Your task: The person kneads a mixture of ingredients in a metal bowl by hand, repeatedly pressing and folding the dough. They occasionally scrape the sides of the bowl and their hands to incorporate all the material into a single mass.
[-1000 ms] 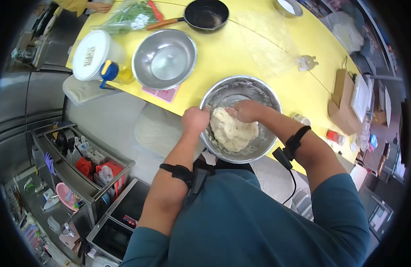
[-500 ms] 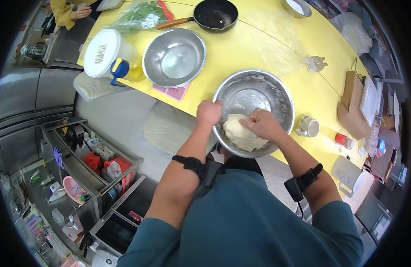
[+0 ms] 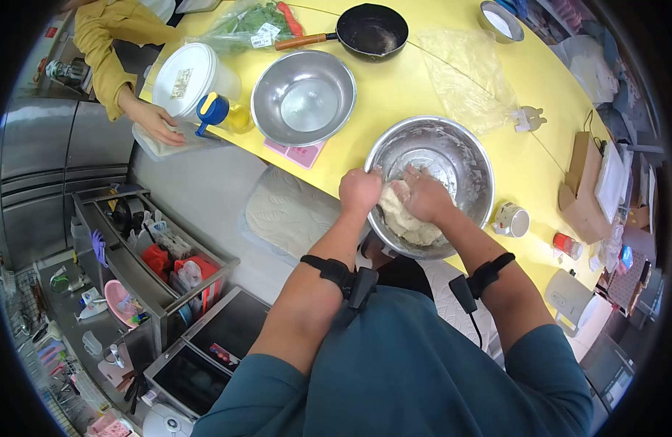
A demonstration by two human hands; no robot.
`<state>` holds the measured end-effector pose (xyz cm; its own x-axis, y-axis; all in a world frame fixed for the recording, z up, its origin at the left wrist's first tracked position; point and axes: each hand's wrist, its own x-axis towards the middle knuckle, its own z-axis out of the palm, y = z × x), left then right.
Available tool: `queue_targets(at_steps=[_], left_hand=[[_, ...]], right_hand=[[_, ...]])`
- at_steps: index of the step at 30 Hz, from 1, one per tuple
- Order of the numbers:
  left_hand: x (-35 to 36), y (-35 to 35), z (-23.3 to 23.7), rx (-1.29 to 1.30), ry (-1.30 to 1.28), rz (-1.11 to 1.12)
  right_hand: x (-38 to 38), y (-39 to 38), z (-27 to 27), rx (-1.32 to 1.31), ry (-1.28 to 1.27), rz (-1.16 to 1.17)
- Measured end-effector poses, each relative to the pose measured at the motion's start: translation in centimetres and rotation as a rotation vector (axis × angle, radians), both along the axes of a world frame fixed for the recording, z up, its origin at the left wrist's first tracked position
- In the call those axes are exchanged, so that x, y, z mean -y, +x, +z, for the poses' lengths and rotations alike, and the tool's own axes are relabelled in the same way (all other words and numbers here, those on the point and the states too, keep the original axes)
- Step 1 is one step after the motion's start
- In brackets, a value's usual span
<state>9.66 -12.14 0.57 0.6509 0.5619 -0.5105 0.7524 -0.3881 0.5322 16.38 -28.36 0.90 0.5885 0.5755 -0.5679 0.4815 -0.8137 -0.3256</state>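
Observation:
A large steel mixing bowl (image 3: pixel 481 175) sits at the table's near edge, its inner wall smeared with flour or dough. My left hand (image 3: pixel 360 191) is closed around the bowl's left rim. Inside, a pale lump of dough (image 3: pixel 412 227) lies against the near left wall. My right hand (image 3: pixel 425 195) presses down on the dough, fingers bent over its far side. Some of the fingertips are hard to make out.
On the yellow table (image 3: pixel 394 87) stand a second steel bowl (image 3: pixel 277 95), a frying pan (image 3: pixel 372 33), a white lidded tub (image 3: pixel 183 80), an oil bottle (image 3: pixel 237 118) and a mug (image 3: pixel 511 220). Another person's hand (image 3: pixel 157 124) rests on a padded stool (image 3: pixel 161 149) at left.
My right hand has shifted across the dough toward the bowl's far left side. The other person's arm has reached down to the stool. The whole view has shifted slightly.

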Motion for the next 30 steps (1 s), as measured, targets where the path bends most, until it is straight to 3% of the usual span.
queue_targets(at_steps=[2, 6, 10, 13, 16, 19, 22, 25, 29, 30], left_hand=[[0.1, -0.1, 0.3, 0.01, -0.013, 0.045], [0.4, -0.4, -1.4, 0.07, 0.007, 0.038], [-0.1, -0.3, -0.3, 0.023, 0.031, -0.041], [-0.3, -0.1, -0.5, 0.012, -0.022, -0.051], [-0.4, 0.0, 0.4, -0.006, -0.036, -0.023], [-0.8, 0.3, 0.8, -0.032, -0.032, -0.013], [-1.7, 0.8, 0.3, -0.035, -0.027, -0.051], [-2.0, 0.9, 0.2, -0.045, -0.024, -0.049], [-1.7, 1.3, -0.5, -0.058, -0.048, -0.044], [-1.7, 1.5, -0.4, -0.062, -0.05, -0.098]], right_hand=[[0.2, -1.3, -0.5, 0.064, 0.064, -0.024], [-0.2, -0.4, 3.0, -0.128, -0.009, -0.048], [2.1, -0.3, 4.8, -0.098, 0.115, 0.162], [3.5, -0.8, 7.9, -0.1, 0.141, 0.167], [3.6, -1.0, 9.0, -0.066, 0.076, 0.157], [3.9, -0.4, 10.0, -0.061, 0.092, 0.001], [5.3, 0.3, 9.9, 0.17, 0.299, -0.158], [4.6, 0.9, 11.3, 0.291, 0.283, -0.302], [5.8, 1.3, 7.9, 0.468, 0.387, -0.115], [5.8, 0.9, 8.6, 0.419, 0.285, -0.034]])
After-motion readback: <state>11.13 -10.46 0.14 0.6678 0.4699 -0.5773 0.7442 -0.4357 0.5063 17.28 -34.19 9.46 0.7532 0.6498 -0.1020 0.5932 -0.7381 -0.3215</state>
